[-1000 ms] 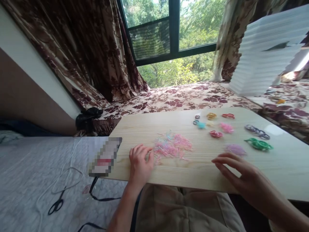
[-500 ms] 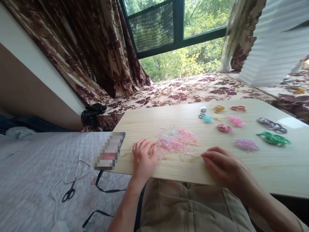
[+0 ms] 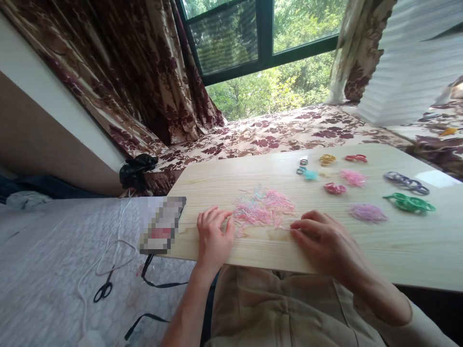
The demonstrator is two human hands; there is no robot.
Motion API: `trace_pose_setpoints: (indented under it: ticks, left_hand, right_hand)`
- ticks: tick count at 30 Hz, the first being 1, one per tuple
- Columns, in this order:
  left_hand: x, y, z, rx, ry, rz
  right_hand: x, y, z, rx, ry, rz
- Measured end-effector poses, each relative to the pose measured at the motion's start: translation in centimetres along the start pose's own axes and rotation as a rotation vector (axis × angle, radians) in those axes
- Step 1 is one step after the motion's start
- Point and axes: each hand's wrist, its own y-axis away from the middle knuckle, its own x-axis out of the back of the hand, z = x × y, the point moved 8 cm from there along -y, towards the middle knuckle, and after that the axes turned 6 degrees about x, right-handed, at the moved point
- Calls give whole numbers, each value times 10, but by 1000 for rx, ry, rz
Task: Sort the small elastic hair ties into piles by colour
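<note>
Two hands flank the mixed strand pile (image 3: 263, 209) on the table (image 3: 217, 176): the left hand (image 3: 215, 236) loosely spread, the right hand (image 3: 323, 241) narrowed at its edge (whether it grips a strand is indeterminable). Pulling could drag tangled neighbours along.

I watch through one head-worn camera, close above the desk (image 3: 213, 180), facing forward and down, window (image 3: 265, 53) beyond.
</note>
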Motion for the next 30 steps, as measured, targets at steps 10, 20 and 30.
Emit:
trace_pose_setpoints:
  ticks: [10,20,30]
  left_hand:
    - [0,-1,-1,5,-10,-10]
    - [0,0,0,-13,-9,-4]
    - [0,0,-1,-12,-5,0]
  right_hand:
    - [0,-4,-4,-3,-19,-23]
    - [-1,-1,-3,-13,-103,-43]
    - [4,-2,4,-76,-400,-19]
